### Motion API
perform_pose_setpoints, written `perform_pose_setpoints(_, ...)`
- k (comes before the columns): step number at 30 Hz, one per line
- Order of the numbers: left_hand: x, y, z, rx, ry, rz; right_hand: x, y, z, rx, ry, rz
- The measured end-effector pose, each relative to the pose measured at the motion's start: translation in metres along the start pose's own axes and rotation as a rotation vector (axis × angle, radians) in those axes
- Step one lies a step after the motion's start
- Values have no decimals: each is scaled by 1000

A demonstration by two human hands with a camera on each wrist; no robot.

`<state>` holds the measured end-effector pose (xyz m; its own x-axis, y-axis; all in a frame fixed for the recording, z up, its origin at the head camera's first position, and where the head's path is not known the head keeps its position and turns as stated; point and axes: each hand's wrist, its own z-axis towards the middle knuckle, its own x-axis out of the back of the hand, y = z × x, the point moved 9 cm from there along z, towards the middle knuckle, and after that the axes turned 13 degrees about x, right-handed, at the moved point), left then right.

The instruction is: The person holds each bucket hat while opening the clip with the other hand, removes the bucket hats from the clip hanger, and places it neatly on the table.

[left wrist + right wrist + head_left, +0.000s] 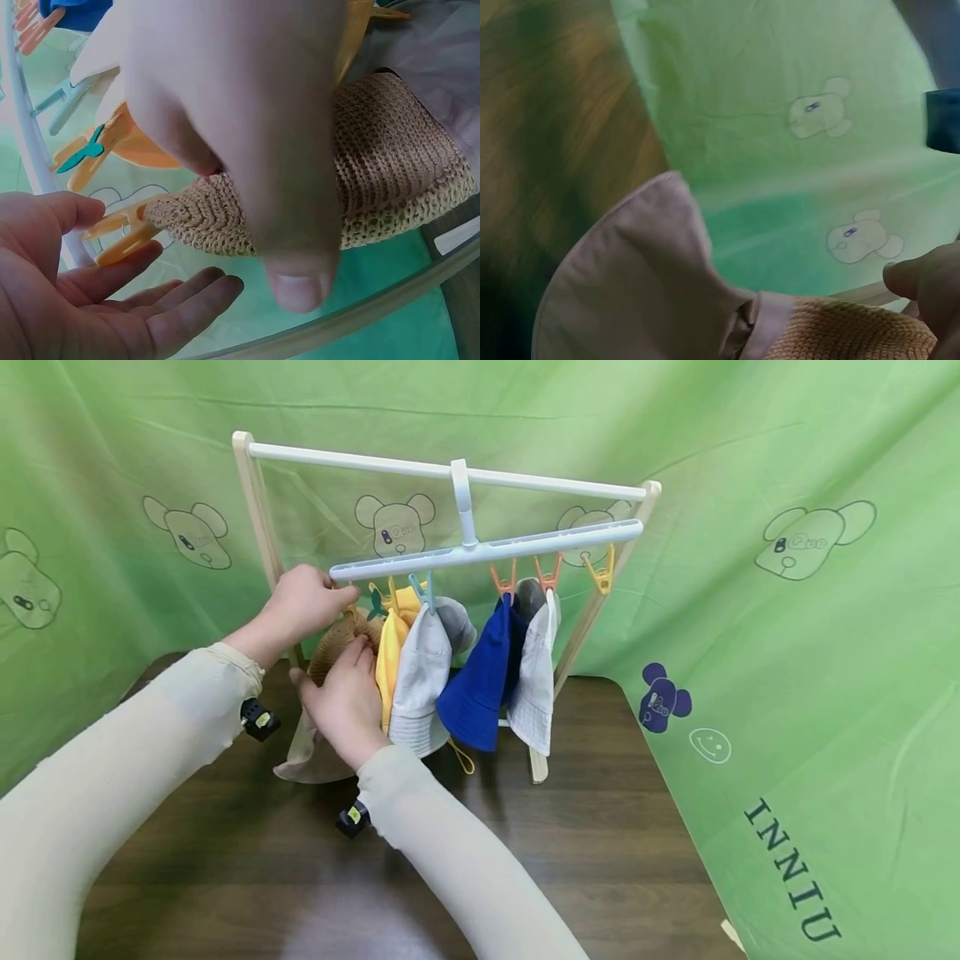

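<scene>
At the left end of the pale blue hanger bar (420,560), my left hand (303,602) pinches a yellow clothespin (124,232) between thumb and fingers. The clothespin's tip meets the crown edge of a brown woven sun hat (405,142). My right hand (348,702) grips this hat by the woven crown, its thumb (300,289) reaching past the lower edge. A wide beige cloth brim (630,277) hangs below the crown. Beside the right hand hangs a yellow hat (390,664), held by a yellow clothespin with a green ornament (86,150).
Further right, a light grey bucket hat (422,685), a blue one (476,693) and a white one (534,685) hang from clothespins. A yellow clothespin (602,572) at the right end holds nothing. The bar hooks onto a wooden-legged rack (337,458) on a dark wooden table (600,827).
</scene>
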<state>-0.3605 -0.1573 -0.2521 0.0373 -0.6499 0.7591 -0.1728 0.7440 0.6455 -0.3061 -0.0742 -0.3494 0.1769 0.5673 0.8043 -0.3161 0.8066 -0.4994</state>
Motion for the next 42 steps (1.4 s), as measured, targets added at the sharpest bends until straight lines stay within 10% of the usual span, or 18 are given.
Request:
perform_pose_setpoints(18,-5,1,1,-14,30,-18,-15,10,15,-86,95,-97)
perform_pose_setpoints(31,-6,1,1,-2,40,-33,-9,11,13,-3,1,-55)
perform_pose_setpoints(42,-6,-3,-1,-33,79,-18,8,3,5,71,-69,-327)
